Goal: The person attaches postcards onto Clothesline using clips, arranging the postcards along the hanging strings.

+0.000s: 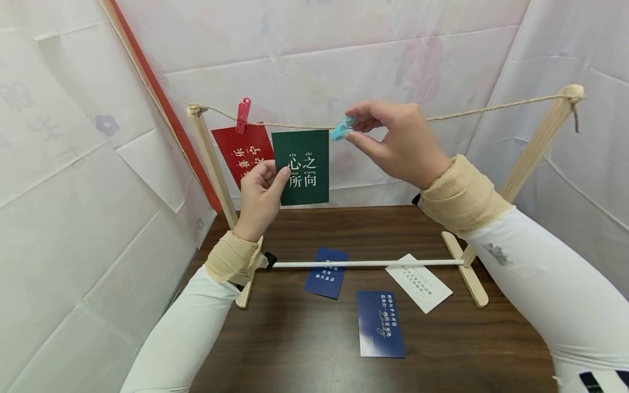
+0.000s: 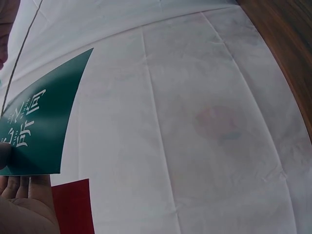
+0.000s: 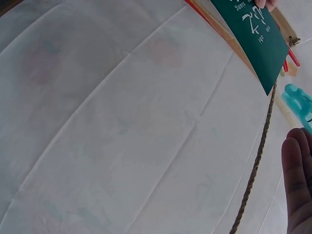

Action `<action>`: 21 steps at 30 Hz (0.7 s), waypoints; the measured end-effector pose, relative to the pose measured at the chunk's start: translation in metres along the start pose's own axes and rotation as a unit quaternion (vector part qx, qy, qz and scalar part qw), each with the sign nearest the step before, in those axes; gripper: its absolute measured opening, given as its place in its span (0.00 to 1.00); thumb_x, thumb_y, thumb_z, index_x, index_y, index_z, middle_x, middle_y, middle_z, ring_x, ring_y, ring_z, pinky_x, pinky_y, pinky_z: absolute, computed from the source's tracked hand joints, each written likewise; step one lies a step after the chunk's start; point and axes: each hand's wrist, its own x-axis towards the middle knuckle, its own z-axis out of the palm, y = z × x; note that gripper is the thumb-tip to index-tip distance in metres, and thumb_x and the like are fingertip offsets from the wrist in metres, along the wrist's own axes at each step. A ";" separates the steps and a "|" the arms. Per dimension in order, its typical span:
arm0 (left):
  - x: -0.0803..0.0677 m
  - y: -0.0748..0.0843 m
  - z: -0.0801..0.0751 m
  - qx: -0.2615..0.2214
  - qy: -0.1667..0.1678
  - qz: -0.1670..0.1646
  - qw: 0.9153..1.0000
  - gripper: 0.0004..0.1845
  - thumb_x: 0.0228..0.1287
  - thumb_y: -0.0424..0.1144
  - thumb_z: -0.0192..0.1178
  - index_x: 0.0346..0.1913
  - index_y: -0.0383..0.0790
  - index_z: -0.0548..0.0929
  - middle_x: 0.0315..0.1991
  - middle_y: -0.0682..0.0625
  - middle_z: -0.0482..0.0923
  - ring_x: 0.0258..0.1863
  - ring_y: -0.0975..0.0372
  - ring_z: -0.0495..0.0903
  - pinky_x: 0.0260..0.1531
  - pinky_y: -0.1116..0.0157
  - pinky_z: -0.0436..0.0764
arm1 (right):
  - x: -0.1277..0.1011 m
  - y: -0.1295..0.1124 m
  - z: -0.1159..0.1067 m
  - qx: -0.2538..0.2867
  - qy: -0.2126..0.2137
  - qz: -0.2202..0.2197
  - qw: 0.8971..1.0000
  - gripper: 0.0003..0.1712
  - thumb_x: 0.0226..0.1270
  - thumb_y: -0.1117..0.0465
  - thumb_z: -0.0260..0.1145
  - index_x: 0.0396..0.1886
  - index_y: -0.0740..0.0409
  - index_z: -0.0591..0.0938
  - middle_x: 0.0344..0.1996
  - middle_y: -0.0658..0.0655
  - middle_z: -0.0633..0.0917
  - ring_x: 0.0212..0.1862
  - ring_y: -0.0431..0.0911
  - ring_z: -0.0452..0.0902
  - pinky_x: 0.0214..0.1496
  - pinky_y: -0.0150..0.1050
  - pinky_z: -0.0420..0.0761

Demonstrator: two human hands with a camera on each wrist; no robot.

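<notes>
The left hand pinches the dark green paper card, printed "xin zhi / 心之所向", against the twine line. The right hand pinches a light blue plastic clothespin at the card's top corner.

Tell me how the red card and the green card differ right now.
The red card hangs from the string by a red clip; the green card has no clip on it yet, and the left hand holds it up. The right hand pinches a blue clip beside the green card's top corner. The red card hangs tilted; the green one is straight. Both bear white Chinese characters.
</notes>
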 end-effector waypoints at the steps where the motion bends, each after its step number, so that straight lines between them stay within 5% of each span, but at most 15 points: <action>1: 0.000 0.000 0.000 -0.001 -0.001 0.001 1.000 0.13 0.79 0.32 0.63 0.57 0.25 0.84 0.53 0.32 0.90 0.41 0.75 0.90 0.46 0.69 0.89 | 0.002 0.000 0.001 0.002 0.000 0.003 1.000 0.14 0.71 0.70 0.75 0.53 0.72 0.88 0.44 0.63 0.94 0.44 0.53 0.93 0.55 0.48 0.90; 21: 0.000 0.002 0.000 -0.007 -0.002 -0.001 1.000 0.12 0.80 0.32 0.63 0.56 0.25 0.83 0.53 0.32 0.90 0.41 0.75 0.90 0.47 0.68 0.90 | 0.035 -0.006 0.014 0.004 -0.012 0.015 1.000 0.08 0.74 0.68 0.73 0.47 0.70 0.90 0.43 0.64 0.94 0.44 0.55 0.93 0.57 0.48 0.90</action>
